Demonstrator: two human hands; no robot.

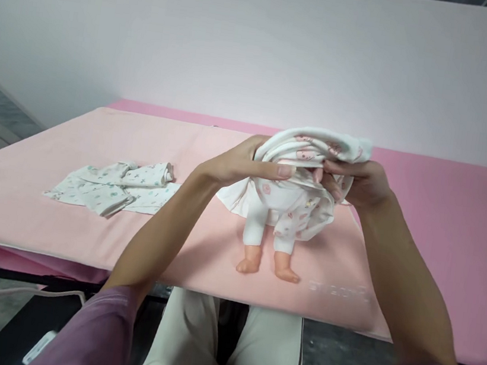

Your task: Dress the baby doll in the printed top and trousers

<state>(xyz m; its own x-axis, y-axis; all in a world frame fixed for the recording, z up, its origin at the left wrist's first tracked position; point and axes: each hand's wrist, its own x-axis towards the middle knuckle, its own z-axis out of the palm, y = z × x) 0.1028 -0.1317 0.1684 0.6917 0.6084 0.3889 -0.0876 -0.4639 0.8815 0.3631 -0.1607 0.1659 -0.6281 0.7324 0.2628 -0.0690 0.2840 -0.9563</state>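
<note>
A baby doll (250, 256) is on the pink table mat, its bare feet toward me and white printed leggings on its legs. Bunched over its upper body is a white baby garment (315, 150) with pink prints, which hides the doll's head and torso. My left hand (250, 162) grips the gathered cloth from the left, thumb lying across it. On the other side, my right hand (356, 176) pinches the garment's edge, with some fingertips tucked under the fabric. Loose white cloth spreads around the doll's hips.
A second white baby garment (112, 186) with small green prints lies folded on the peach mat (197, 260) to the left. A pink surface (442, 244) extends to the right. Behind the table stands a white partition (260, 53). A pale cable (14, 291) hangs at lower left.
</note>
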